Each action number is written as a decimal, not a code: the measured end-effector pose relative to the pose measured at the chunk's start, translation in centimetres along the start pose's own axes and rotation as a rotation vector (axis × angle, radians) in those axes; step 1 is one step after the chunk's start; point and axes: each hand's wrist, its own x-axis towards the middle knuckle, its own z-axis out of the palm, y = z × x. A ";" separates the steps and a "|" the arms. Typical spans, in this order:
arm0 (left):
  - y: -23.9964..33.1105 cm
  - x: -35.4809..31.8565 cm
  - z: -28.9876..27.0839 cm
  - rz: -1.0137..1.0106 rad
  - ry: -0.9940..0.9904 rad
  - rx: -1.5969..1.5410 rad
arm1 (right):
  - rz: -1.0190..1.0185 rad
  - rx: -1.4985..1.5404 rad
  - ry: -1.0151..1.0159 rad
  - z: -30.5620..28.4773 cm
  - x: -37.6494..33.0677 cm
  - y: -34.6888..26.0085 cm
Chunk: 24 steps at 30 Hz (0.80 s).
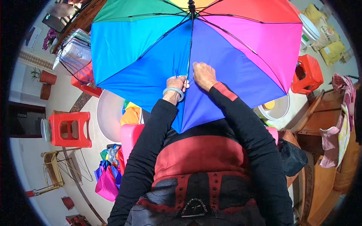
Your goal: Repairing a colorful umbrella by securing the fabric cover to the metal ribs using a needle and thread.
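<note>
Showing its underside, rainbow umbrella [203, 51], rib [190, 49] bodyward

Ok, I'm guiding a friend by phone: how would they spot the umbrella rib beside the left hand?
Find the open rainbow umbrella, then its black hub near the top edge. From there the rib runs almost straight down to the left hand. Unlike the neighbouring ribs, which slant sideways, it lies along the border between blue and purple panels.

Your one head view looks steeply down past your torso [200, 155] — umbrella [205, 49], left hand [177, 82] and right hand [204, 76] near below the lens, floor [62, 90] farther off — so wide that straight edges bend toward its dark rim.
</note>
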 end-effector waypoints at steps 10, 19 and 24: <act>-0.2 0.8 -0.3 -0.011 -0.057 -0.001 | -0.018 -0.014 -0.184 -0.3 -0.8 -0.6; -0.5 1.5 -0.7 -0.043 -0.136 -0.137 | -0.136 0.158 -0.088 2.4 -0.1 0.4; -1.4 1.6 0.4 0.042 -0.073 -0.213 | -0.238 0.147 0.037 2.5 -0.4 1.2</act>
